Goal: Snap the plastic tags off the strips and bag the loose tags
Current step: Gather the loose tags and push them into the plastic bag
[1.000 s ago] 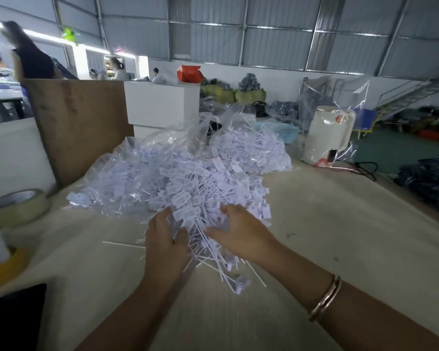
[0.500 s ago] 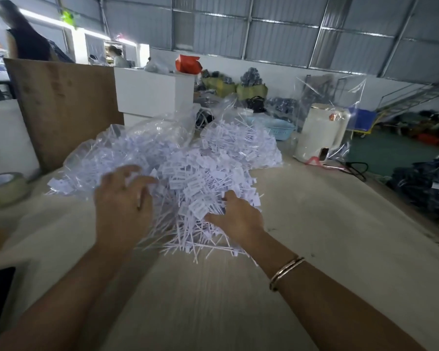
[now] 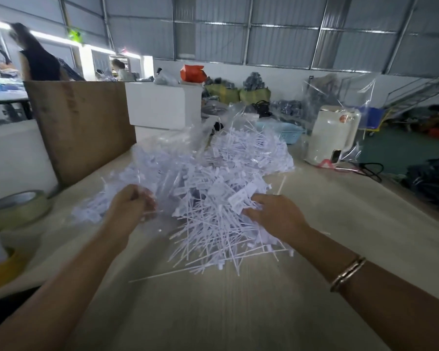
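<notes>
A heap of white plastic tags (image 3: 213, 214) with thin tails lies on the pale table (image 3: 238, 315) between my hands. Behind it are two clear bags stuffed with more tags, one on the left (image 3: 150, 171) and one further back (image 3: 254, 150). My left hand (image 3: 132, 209) is at the left bag's near edge, fingers curled round the clear film; the view is blurred there. At the heap's right side, my right hand (image 3: 274, 214) has its fingers curled into a clump of tags. A single loose stick (image 3: 162, 274) lies in front of the heap.
A roll of clear tape (image 3: 15, 209) and a yellow roll (image 3: 3, 269) sit at the left edge. A brown board (image 3: 86, 127) and a white box (image 3: 162, 105) stand behind the bags. A blue basket (image 3: 287, 133) and a white appliance (image 3: 332, 135) are at back right.
My left hand left the heap, moved out to the left bag and closed on its film. My right hand stayed at the heap's right side, and the tags spread lower on the table.
</notes>
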A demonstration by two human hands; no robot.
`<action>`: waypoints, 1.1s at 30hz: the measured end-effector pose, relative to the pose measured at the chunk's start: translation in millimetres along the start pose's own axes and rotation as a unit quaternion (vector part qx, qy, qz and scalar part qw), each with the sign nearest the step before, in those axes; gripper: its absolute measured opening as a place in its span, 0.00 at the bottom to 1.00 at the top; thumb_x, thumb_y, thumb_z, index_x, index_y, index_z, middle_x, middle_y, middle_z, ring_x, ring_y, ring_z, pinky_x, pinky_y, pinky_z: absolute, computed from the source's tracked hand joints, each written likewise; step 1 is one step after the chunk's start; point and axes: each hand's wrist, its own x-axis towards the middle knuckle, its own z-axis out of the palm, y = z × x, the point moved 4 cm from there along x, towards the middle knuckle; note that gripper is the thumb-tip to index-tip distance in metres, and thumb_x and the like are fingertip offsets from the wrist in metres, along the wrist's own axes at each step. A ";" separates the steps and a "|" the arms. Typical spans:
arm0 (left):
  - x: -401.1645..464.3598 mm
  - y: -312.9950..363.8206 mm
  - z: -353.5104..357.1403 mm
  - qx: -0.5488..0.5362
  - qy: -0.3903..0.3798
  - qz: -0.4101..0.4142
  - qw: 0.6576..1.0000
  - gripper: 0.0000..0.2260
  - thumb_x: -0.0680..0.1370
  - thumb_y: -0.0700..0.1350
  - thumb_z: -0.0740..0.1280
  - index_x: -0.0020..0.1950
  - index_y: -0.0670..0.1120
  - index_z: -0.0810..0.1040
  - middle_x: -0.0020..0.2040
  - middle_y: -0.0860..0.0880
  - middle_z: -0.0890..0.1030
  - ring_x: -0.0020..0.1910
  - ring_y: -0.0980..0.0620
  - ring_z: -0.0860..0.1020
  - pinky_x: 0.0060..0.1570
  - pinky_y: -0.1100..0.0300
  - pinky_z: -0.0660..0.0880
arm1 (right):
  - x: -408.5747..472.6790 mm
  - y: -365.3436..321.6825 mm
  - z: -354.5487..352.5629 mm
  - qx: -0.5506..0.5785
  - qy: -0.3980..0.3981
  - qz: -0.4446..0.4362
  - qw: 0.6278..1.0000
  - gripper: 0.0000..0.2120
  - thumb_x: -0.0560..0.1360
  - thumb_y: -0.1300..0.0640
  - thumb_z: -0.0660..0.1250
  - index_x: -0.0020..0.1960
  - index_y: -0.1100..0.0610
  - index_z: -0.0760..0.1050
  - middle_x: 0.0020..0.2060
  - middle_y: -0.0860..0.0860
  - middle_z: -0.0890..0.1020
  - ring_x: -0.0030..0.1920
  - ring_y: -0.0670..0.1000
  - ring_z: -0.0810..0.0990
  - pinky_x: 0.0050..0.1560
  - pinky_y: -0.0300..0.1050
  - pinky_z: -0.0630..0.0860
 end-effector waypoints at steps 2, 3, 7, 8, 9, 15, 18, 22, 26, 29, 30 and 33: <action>-16.1 -2.2 -4.4 0.034 -0.072 -0.013 0.997 0.15 0.74 0.30 0.59 0.33 0.46 0.76 0.32 0.45 0.80 0.31 0.51 0.80 0.37 0.53 0.79 | -0.2 2.7 -1.2 -0.035 -0.018 -0.018 0.999 0.15 0.73 0.38 0.62 0.35 0.47 0.66 0.33 0.42 0.72 0.39 0.50 0.74 0.38 0.42 0.65; -20.4 -3.3 -7.4 0.056 -0.096 -0.021 0.994 0.15 0.74 0.31 0.60 0.32 0.46 0.75 0.30 0.46 0.79 0.29 0.51 0.79 0.35 0.53 0.79 | 0.0 3.6 -3.5 -0.064 -0.022 -0.030 0.997 0.17 0.74 0.39 0.61 0.34 0.49 0.63 0.31 0.44 0.71 0.38 0.52 0.74 0.35 0.43 0.64; -16.4 17.4 -29.7 0.247 -0.018 0.037 0.968 0.12 0.73 0.47 0.70 0.45 0.44 0.69 0.31 0.45 0.79 0.31 0.44 0.77 0.38 0.48 0.76 | -2.7 3.5 -22.2 -0.197 -0.016 -0.066 0.978 0.16 0.77 0.38 0.57 0.42 0.50 0.61 0.41 0.51 0.77 0.46 0.55 0.79 0.39 0.44 0.66; -14.2 28.5 -35.7 0.321 0.045 0.096 0.941 0.17 0.70 0.50 0.73 0.49 0.44 0.68 0.37 0.44 0.79 0.35 0.42 0.77 0.38 0.49 0.74 | -3.7 1.6 -26.6 -0.217 -0.006 -0.074 0.973 0.17 0.76 0.37 0.57 0.43 0.50 0.61 0.43 0.51 0.78 0.47 0.55 0.79 0.39 0.44 0.66; -14.6 40.2 -38.8 0.393 0.103 0.172 0.897 0.22 0.68 0.49 0.75 0.54 0.43 0.68 0.43 0.42 0.77 0.39 0.40 0.75 0.38 0.49 0.72 | -4.4 -1.4 -31.4 -0.232 0.013 -0.084 0.969 0.17 0.75 0.36 0.57 0.44 0.50 0.61 0.45 0.50 0.78 0.47 0.54 0.79 0.38 0.44 0.66; 0.8 57.0 -18.5 0.559 0.049 0.268 0.784 0.20 0.67 0.34 0.65 0.57 0.49 0.78 0.54 0.46 0.79 0.54 0.43 0.74 0.51 0.48 0.74 | -7.0 -7.2 -49.2 -0.258 0.074 -0.114 0.957 0.23 0.75 0.34 0.55 0.67 0.40 0.62 0.55 0.47 0.78 0.51 0.52 0.80 0.44 0.45 0.74; 8.6 47.0 -14.7 0.616 0.050 0.213 0.757 0.07 0.73 0.44 0.65 0.49 0.50 0.78 0.48 0.49 0.79 0.54 0.45 0.72 0.53 0.50 0.68 | -9.6 8.8 -34.9 -0.212 -0.039 -0.046 0.975 0.25 0.75 0.35 0.57 0.70 0.41 0.61 0.63 0.47 0.75 0.59 0.52 0.76 0.55 0.47 0.72; 7.0 49.9 -18.9 0.569 0.137 0.269 0.765 0.08 0.74 0.49 0.67 0.36 0.49 0.79 0.30 0.48 0.79 0.42 0.44 0.75 0.50 0.48 0.62 | -19.0 22.6 -33.7 -0.111 -0.181 0.025 0.977 0.42 0.72 0.39 0.65 0.76 0.45 0.42 0.75 0.51 0.56 0.72 0.55 0.62 0.68 0.52 0.63; -23.7 77.7 -8.6 0.476 0.200 0.355 0.779 0.04 0.71 0.44 0.69 0.43 0.44 0.77 0.38 0.42 0.80 0.44 0.38 0.74 0.46 0.45 0.67 | -29.3 -8.5 -46.5 -0.081 -0.041 -0.028 0.995 0.42 0.70 0.35 0.61 0.75 0.42 0.40 0.76 0.46 0.50 0.74 0.55 0.54 0.71 0.66 0.48; -63.5 74.1 16.1 0.452 0.084 0.414 0.786 0.08 0.73 0.51 0.66 0.43 0.47 0.74 0.36 0.48 0.78 0.36 0.45 0.76 0.37 0.52 0.72 | -35.9 -22.8 -27.6 -0.180 -0.055 -0.033 0.982 0.48 0.65 0.24 0.54 0.75 0.45 0.39 0.76 0.48 0.51 0.75 0.55 0.41 0.63 0.69 0.27; -74.2 63.4 25.7 0.475 0.006 0.383 0.792 0.11 0.74 0.57 0.63 0.44 0.50 0.73 0.36 0.53 0.77 0.33 0.52 0.75 0.34 0.57 0.72 | -34.1 -21.3 -22.1 -0.220 -0.071 -0.024 0.973 0.51 0.63 0.22 0.53 0.75 0.48 0.39 0.76 0.49 0.52 0.75 0.56 0.37 0.60 0.69 0.22; -88.9 18.8 49.4 0.588 -0.151 0.259 0.751 0.25 0.71 0.71 0.55 0.58 0.53 0.66 0.50 0.56 0.77 0.47 0.56 0.76 0.44 0.58 0.72 | -24.2 -18.7 -13.9 -0.278 -0.085 -0.011 0.957 0.57 0.60 0.19 0.50 0.76 0.53 0.41 0.76 0.51 0.54 0.74 0.58 0.35 0.56 0.68 0.19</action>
